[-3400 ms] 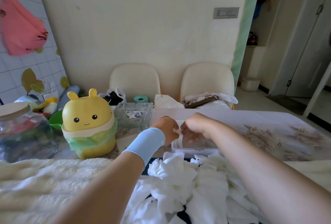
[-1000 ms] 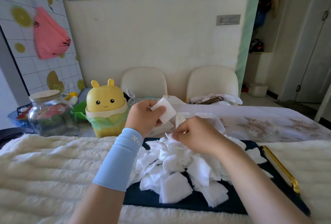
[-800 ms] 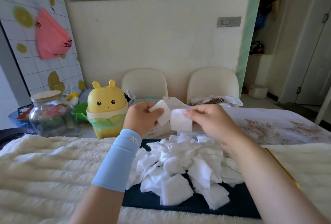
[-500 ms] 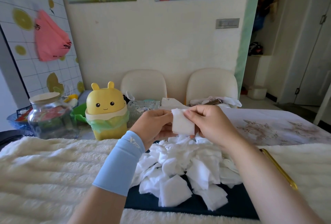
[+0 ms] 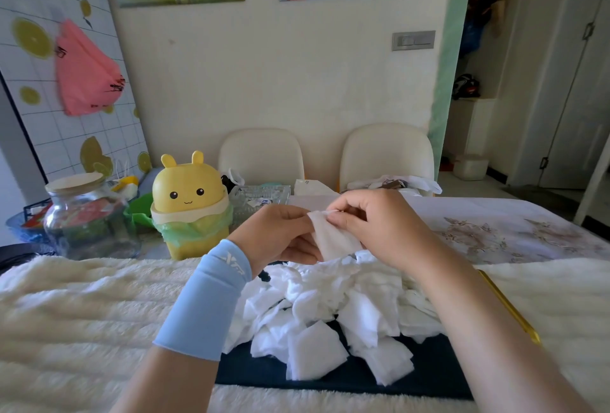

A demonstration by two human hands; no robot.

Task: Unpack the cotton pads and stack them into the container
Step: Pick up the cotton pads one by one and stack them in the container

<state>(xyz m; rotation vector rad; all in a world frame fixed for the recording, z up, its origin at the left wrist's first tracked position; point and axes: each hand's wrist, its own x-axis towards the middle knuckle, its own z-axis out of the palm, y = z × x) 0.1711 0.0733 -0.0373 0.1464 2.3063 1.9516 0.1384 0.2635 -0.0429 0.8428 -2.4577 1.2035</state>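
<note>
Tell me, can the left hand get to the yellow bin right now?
Probably yes: the bin stands just left of the left hand, nothing between them. But that hand grips a pad with the right hand, so it must let go first.

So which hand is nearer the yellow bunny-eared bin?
Left. The left hand is just beside the yellow bin, apart from it; the right hand lies farther off, across the cotton pad that both hands pinch.

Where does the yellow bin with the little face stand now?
In the head view the yellow bin stands left of centre, behind the fluffy blanket, between the glass jar and the clear glass dish.
</note>
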